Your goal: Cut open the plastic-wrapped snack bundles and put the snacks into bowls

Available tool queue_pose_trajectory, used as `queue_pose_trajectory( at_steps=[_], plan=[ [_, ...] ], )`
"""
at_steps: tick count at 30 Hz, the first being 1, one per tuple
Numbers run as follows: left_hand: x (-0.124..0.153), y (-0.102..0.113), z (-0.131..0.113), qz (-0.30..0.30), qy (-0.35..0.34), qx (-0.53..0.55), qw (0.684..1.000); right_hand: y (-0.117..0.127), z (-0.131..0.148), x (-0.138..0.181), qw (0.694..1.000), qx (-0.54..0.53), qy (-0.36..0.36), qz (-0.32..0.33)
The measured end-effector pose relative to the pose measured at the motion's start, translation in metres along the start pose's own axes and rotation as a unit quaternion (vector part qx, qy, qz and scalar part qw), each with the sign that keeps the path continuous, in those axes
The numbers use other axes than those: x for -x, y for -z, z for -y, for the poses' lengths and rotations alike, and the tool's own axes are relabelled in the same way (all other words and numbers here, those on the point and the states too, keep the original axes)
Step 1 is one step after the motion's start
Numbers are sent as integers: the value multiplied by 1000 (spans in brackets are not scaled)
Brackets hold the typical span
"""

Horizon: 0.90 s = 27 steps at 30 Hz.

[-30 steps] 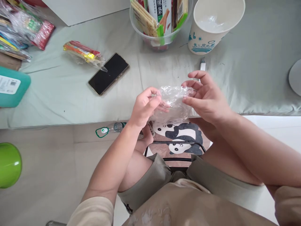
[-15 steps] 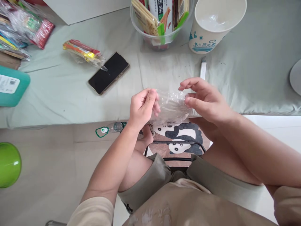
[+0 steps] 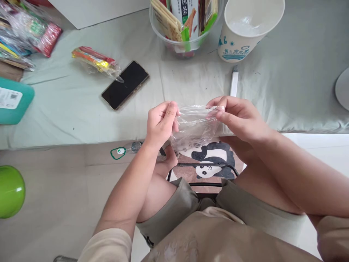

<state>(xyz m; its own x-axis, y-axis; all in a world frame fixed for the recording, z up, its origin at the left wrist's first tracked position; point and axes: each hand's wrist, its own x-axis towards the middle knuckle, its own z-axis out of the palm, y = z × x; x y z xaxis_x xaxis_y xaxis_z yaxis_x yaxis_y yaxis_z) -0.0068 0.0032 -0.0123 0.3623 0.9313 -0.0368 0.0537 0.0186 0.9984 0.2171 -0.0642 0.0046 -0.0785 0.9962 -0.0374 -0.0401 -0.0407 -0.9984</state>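
Observation:
A clear plastic bag (image 3: pixel 195 125) is stretched between my two hands, just off the front edge of the cloth-covered surface. My left hand (image 3: pixel 162 122) is closed on the bag's left side, thumb on top. My right hand (image 3: pixel 240 116) pinches its upper right edge between thumb and fingers. Through the thin film I can see the floor mat below. Beyond my right hand lies a white utility knife (image 3: pixel 233 83). A dark-screened phone (image 3: pixel 125 85) rests farther left, with a wrapped snack (image 3: pixel 94 60) partly over its corner.
At the back stand a clear plastic tub (image 3: pixel 188 43) of packaged snacks and a paper cup (image 3: pixel 237 45) with clear plastic inside. Heaped packets (image 3: pixel 38 34) and a teal container (image 3: pixel 16 103) are on the left. Below are a panda mat (image 3: pixel 209 169) and a green bin (image 3: pixel 11 191).
My right fingers have closed on the bag's upper edge. The bag is now spread wider and flatter, and my left hand has shifted slightly left.

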Motion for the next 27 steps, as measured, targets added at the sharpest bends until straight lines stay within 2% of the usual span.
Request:
queue_pose_trajectory(
  at_steps=[3,6,8,12,15,17,19,23,27],
  plan=[
    [-2,-1,2,22,-23,11,999,-3,-3,-1,998,-56,-22,-12],
    [-3,0,3,7,-47,18,999,0,-2,-2,998,-48,-39,10],
    [-4,2,3,5,-58,25,998,5,0,-2,998,-26,-39,37],
    [-5,5,2,60,-52,22,997,12,4,-3,992,-9,-21,120],
    [-6,8,0,77,-52,15,996,13,4,-3,986,47,0,162],
    [-6,10,1,68,-48,18,996,13,2,-3,986,56,16,155],
    [-8,14,3,49,-33,32,998,11,0,-2,992,14,11,128],
    [-11,16,9,10,15,80,997,0,-8,-1,988,-110,-59,89],
    [-13,13,7,-30,54,106,992,-16,-15,-2,981,-134,-95,106]
  ],
)
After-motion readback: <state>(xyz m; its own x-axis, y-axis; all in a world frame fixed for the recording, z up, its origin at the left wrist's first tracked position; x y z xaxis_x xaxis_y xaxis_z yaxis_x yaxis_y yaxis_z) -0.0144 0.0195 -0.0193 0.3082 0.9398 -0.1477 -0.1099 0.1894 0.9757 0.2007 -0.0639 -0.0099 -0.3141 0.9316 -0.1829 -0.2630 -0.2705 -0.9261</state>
